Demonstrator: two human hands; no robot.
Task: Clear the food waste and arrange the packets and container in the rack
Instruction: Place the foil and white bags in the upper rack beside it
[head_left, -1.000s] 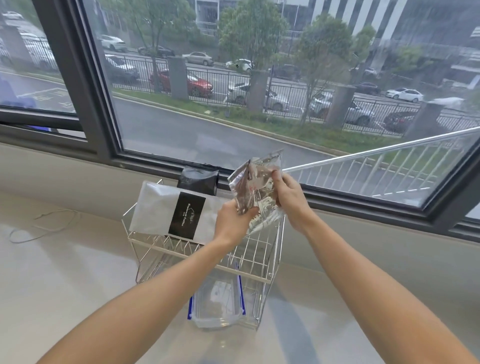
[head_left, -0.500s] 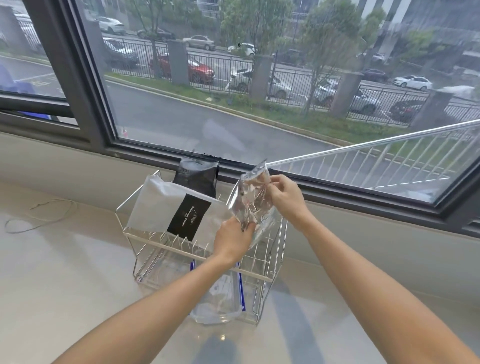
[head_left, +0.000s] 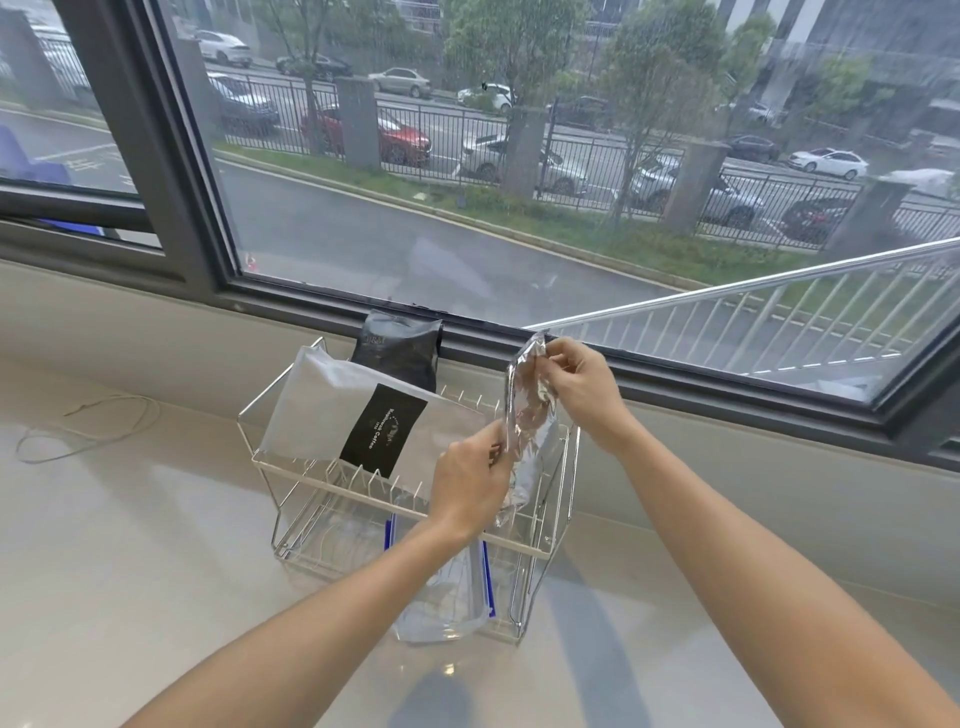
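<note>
The wire rack (head_left: 415, 499) stands on the pale counter (head_left: 130, 545) close under the window sill, with bare counter toward 9 and 3 o'clock. Over the rack's right end, the silver packet (head_left: 527, 415) stands near-upright, long axis 12 to 6. The right hand (head_left: 576, 384) pinches its top, the left hand (head_left: 470, 486) grips its lower edge.

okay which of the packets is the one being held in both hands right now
The crinkled silver foil packet, upright over the wire rack's right end, pinched by the left hand and right hand. The white packet and black packet sit untouched.
</note>
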